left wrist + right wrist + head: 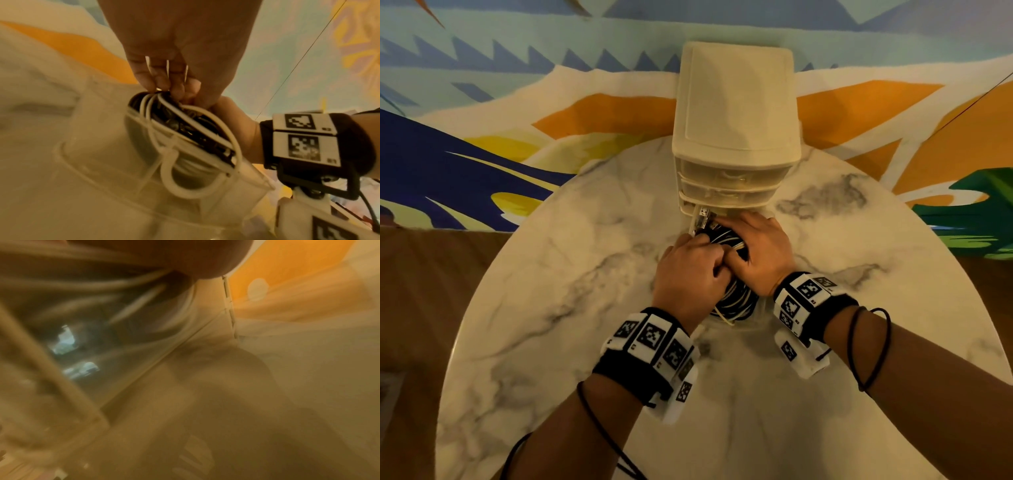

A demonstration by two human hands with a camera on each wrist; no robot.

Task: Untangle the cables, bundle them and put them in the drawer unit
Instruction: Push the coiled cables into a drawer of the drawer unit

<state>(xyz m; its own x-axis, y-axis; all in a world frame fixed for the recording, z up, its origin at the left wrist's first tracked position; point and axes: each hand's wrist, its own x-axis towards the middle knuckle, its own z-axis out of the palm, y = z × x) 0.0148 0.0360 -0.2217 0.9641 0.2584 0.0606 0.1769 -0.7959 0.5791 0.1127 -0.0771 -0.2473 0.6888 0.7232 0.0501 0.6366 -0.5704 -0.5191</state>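
Note:
A cream plastic drawer unit (736, 113) stands at the back of the round marble table (571, 274). Its clear bottom drawer (751, 323) (205, 204) is pulled out toward me. A bundle of black and white cables (732, 301) (185, 128) fills the drawer, one white loop hanging over its front wall. My left hand (688, 270) (164, 78) pinches white strands at the bundle's left side. My right hand (756, 246) (236, 123) lies curled over the top of the bundle. A USB plug (702, 219) sticks up at the drawer's back. The right wrist view is blurred, showing only cables (86, 308) through the drawer wall.
Two upper drawers (732, 178) of the unit are closed. A painted wall (482, 102) rises right behind the table and the unit. Bare marble lies to both sides of the drawer and in front of it.

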